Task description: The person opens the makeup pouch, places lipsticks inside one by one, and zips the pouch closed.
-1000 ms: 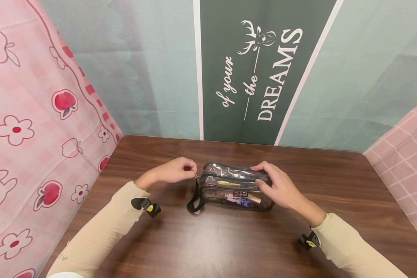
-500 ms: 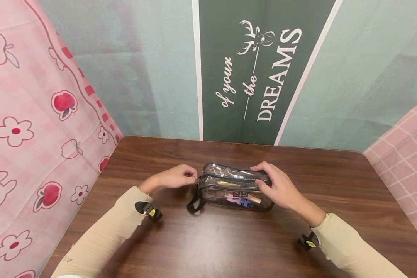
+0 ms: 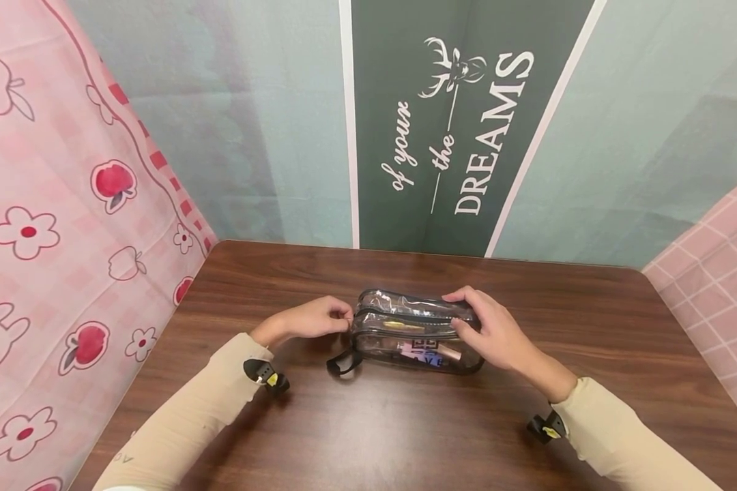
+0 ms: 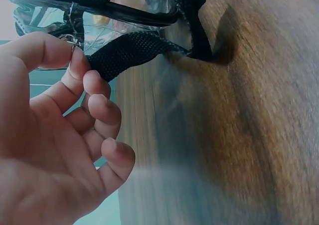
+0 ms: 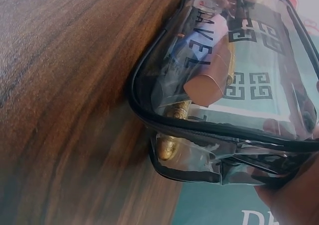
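A clear toiletry bag [image 3: 411,334] with black piping sits on the brown table, holding a tube with a copper-brown end [image 5: 205,85] and a gold tube [image 5: 172,135]. At the bag's left end my left hand [image 3: 313,317] pinches a small metal zipper pull [image 4: 75,45] between thumb and index finger, the other fingers loosely bent. The black wrist strap [image 4: 134,50] hangs beside those fingertips. My right hand [image 3: 494,327] grips the upper right end of the bag, thumb on the near side and fingers over the top. Part of that hand is cut off in the right wrist view.
The wooden table [image 3: 368,436] extends around the bag on all sides. A green and grey printed curtain [image 3: 430,136] hangs behind its far edge. Pink patterned cloth [image 3: 37,273] closes off the left side, and pink checked cloth [image 3: 725,286] the right.
My left hand has shifted a little to the right and toward me, against the bag's left end. The strap has swung slightly left. My right hand and the bag have hardly moved.
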Demonstrator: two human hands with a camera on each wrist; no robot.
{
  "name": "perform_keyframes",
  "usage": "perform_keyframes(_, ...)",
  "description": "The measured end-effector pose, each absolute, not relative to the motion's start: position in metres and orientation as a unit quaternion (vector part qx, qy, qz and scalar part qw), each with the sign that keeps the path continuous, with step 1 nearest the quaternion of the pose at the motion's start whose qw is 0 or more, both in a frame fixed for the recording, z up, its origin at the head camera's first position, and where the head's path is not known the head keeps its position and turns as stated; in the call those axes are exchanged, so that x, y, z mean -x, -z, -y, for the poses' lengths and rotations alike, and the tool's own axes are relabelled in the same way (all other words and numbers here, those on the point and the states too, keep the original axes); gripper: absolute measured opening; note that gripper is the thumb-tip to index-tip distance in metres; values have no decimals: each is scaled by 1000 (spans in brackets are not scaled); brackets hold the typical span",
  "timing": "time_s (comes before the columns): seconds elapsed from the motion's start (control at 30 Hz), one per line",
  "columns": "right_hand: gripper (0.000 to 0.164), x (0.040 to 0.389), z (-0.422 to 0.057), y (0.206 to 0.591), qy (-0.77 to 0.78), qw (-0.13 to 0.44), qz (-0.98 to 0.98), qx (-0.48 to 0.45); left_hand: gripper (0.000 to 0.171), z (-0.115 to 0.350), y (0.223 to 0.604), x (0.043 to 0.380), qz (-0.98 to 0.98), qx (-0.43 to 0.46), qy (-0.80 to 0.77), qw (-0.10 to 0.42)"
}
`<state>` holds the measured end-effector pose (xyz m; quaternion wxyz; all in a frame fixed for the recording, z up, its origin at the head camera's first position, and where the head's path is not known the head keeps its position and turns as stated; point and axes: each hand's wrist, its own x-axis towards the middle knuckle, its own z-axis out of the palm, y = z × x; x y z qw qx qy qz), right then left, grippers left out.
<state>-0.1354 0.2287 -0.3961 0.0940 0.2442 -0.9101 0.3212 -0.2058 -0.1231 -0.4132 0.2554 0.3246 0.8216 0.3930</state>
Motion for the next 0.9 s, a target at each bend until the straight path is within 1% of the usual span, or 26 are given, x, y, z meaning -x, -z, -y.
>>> perform_keyframes(0.17, 35, 135, -231, 392, -318, 89, 909, -254, 12, 121, 411, 206, -827, -326, -384, 250)
perform_keyframes(0.47, 40, 135, -234, 384, -331, 42, 910, -248, 8, 124, 395, 215, -819, -382, -367, 221)
perform_keyframes(0.6, 45, 135, -235, 380, -328, 38, 909, -256, 8, 128, 384, 222, -825, -377, -373, 196)
perform_keyframes(0.7, 48, 136, -236, 376, -323, 43, 908, -264, 7, 130, 374, 227, -835, -356, -386, 166)
perform_keyframes(0.8, 47, 138, -238, 370, -320, 56, 906, -269, 4, 130, 363, 234, -845, -338, -392, 135)
perform_keyframes(0.9, 44, 143, -243, 361, -320, 71, 906, -269, 5, 130, 353, 240, -854, -326, -388, 114)
